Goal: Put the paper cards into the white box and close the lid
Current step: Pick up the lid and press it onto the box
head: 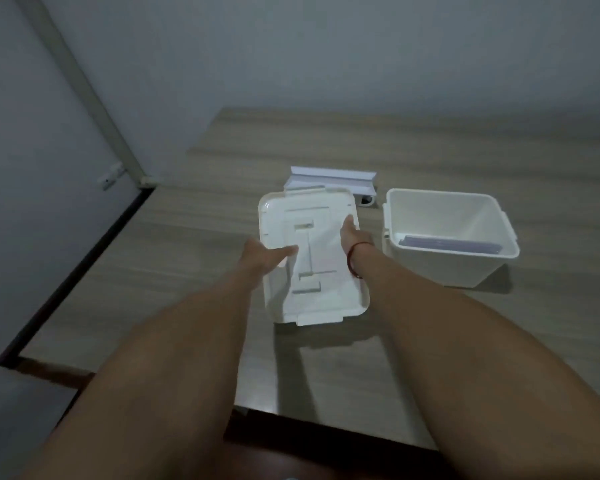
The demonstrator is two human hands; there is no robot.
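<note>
Wood-grain table [430,161]: open white plastic box [451,271] towards its right edge, flat purplish paper cards [449,244] already on the box floor. White rectangular plastic lid [312,292] held left of the box, above the table. Step judged: closing. Next: carry lid rightwards, square it on the rim, press down. Left hand [262,256] and right hand [352,237] grip opposite lid edges, fingers spread flat.

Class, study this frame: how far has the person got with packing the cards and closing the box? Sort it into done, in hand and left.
Done: cards already lie in the open white box.
In hand: the left hand and right hand grip the lid on the table, beside the box.
Left: set the lid on the box. A white stack behind the lid may be more cards; unclear.
</note>
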